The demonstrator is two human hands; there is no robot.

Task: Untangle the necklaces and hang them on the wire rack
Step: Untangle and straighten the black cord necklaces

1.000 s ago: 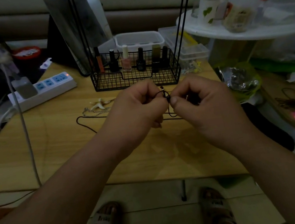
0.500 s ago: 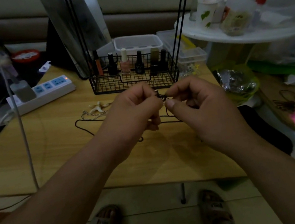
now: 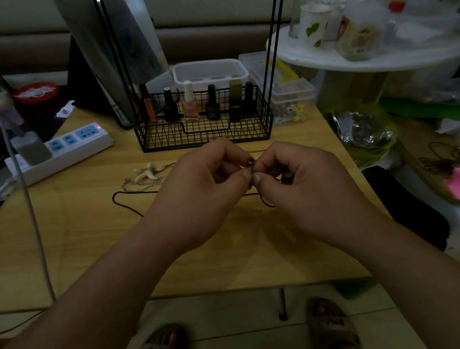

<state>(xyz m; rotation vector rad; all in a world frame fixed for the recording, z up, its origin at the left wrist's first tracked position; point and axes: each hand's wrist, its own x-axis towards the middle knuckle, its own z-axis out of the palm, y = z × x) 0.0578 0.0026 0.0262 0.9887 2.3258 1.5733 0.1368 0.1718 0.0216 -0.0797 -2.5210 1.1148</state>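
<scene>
Hands drawn closer together than half a second earlier, fingertips now meeting over the table.

The left hand (image 3: 204, 191) and right hand (image 3: 307, 182) each pinched the black cord necklace (image 3: 125, 199) at a small dark bead (image 3: 250, 162); its loop trailed left across the wooden table (image 3: 81, 246), beside a silver chain (image 3: 141, 184) with a pale starfish pendant (image 3: 147, 172), before the wire rack (image 3: 202, 127).

Black cord (image 3: 122, 197) partly hidden behind left hand (image 3: 205, 197).

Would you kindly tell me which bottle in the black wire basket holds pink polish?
The clear bottle with the white cap, third from the left; its neighbours are dark or orange.
</scene>
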